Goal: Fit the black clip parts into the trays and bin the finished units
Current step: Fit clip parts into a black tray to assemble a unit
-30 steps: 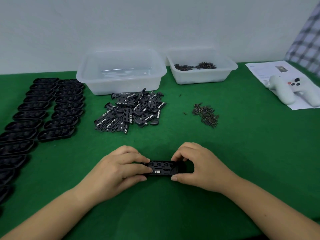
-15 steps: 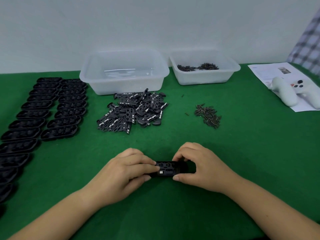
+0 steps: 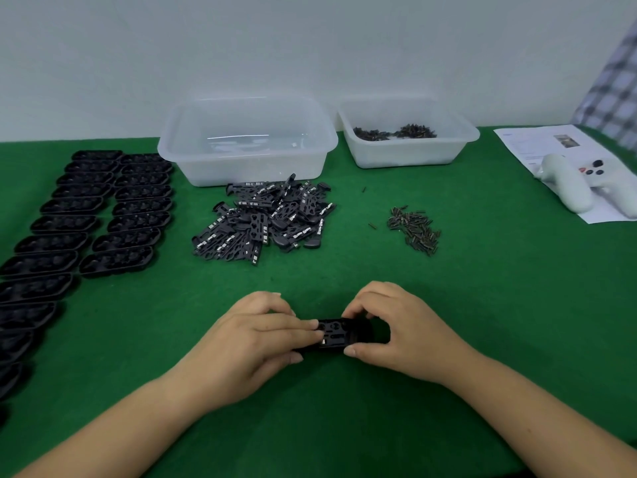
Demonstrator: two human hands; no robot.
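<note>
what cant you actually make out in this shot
- Head view: black tray unit on the green felt table; both ends covered by the left hand and right hand, so clip seating can't be judged.
- Black empty trays: the column is cut off by the left edge.
- White printed sheet: text too small.
- Small dark pins: too small to identify.

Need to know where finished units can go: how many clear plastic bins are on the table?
2: large bin behind the clip pile; smaller bin to its right, holding small dark parts.
</note>
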